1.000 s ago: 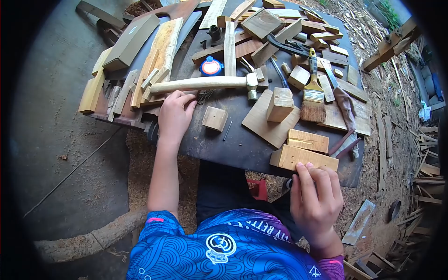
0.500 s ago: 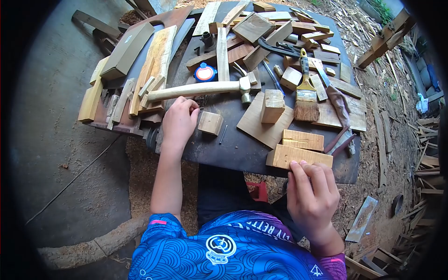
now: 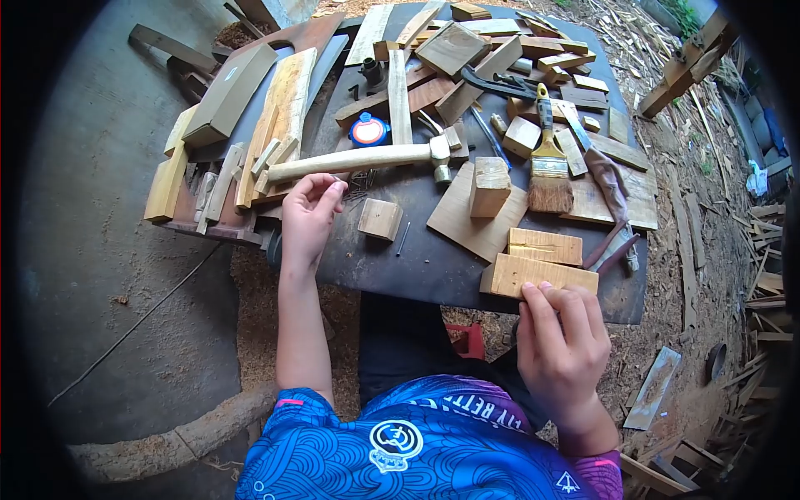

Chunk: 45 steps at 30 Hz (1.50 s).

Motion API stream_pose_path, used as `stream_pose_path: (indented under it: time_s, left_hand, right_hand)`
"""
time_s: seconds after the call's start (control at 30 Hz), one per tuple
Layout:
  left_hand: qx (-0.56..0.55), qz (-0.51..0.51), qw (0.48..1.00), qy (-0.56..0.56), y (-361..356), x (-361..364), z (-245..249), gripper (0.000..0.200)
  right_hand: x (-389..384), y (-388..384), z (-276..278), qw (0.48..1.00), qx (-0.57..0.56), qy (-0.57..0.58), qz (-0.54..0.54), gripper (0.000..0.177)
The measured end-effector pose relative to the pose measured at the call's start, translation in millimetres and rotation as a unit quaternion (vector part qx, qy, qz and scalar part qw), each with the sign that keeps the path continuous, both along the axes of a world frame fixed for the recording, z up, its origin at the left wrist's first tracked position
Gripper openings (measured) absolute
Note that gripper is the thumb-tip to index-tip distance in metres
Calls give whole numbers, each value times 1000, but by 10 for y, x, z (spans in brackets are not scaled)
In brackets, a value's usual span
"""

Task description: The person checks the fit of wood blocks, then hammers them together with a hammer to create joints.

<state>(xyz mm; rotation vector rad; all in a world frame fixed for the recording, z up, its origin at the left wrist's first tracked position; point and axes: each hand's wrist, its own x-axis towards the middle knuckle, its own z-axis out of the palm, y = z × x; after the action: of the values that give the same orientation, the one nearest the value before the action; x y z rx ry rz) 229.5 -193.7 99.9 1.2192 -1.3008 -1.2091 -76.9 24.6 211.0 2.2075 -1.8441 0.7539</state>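
Observation:
My left hand [image 3: 308, 218] is raised over the left part of the table, thumb and fingertips pinched together. A tiny dark thing may show at the fingertips, too small to name. Just beyond it lie a claw hammer [image 3: 358, 161] with a pale wooden handle and a small heap of thin nails [image 3: 363, 178]. A wooden cube [image 3: 380, 220] and a single nail [image 3: 403, 238] lie to its right. At the table's front edge, my right hand [image 3: 567, 337] grips a rectangular wooden block [image 3: 533, 276], fingertips on its near side. A second block [image 3: 546, 247] sits right behind it.
An upright block [image 3: 489, 187] stands on a thin square board [image 3: 467, 218]. A paintbrush [image 3: 550, 179], a blue tape measure [image 3: 368, 130], a black clamp [image 3: 500, 86] and many offcuts crowd the table's back. A long cardboard box [image 3: 229, 96] lies at left.
My left hand has lifted away from beside the nails and turned, so its pinched fingertips show. My right hand stays on the block. The whole view has shifted slightly.

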Motion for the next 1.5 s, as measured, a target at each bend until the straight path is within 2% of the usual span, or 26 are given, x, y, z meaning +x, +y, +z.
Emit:
stream_pose_path:
  time_s: [0.03,0.17,0.27,0.4,0.47,0.53,0.63,0.73,0.83,0.93,1.13,1.5]
  left_hand:
    - [27,-18,997,71,30,-11,69,19]
    - [33,-103,967,232,201,-224,342,35]
    - [28,-156,960,230,328,-416,425,34]
    - [13,-230,959,163,684,-858,714,25]
    - [-53,-250,957,136,883,-1195,857,17]
    - [-200,-292,935,-12,897,-1366,873,18]
    - [-186,-279,942,-35,1006,-1575,837,21]
    - [-297,-255,918,-69,998,-1639,762,21]
    - [-255,-257,930,-65,1069,-1618,768,23]
    - [-262,-239,932,-73,1102,-1622,739,23]
    - [-353,-247,894,-125,1092,-1664,815,26]
    - [-355,-256,892,-111,1057,-1642,742,25]
  right_hand:
    - [-1,2,2,1000,0,0,0,27]
    - [0,13,3,1000,0,1,-2,29]
    - [-6,25,-3,1000,0,0,-2,34]
    - [-21,68,-18,1000,8,-6,-3,41]
    - [-36,89,-52,1000,1,-7,-4,42]
    - [-41,95,-73,1000,-13,-8,-1,43]
    - [-32,70,-37,1000,-5,-19,-10,31]
    - [-65,81,-57,998,-7,-55,-12,24]
    - [-98,132,-62,995,-15,-100,-5,23]
    - [-108,152,-54,993,-18,-120,2,22]
    - [-101,173,-75,993,-23,-114,0,21]
    - [-265,133,-10,980,-30,-193,49,22]
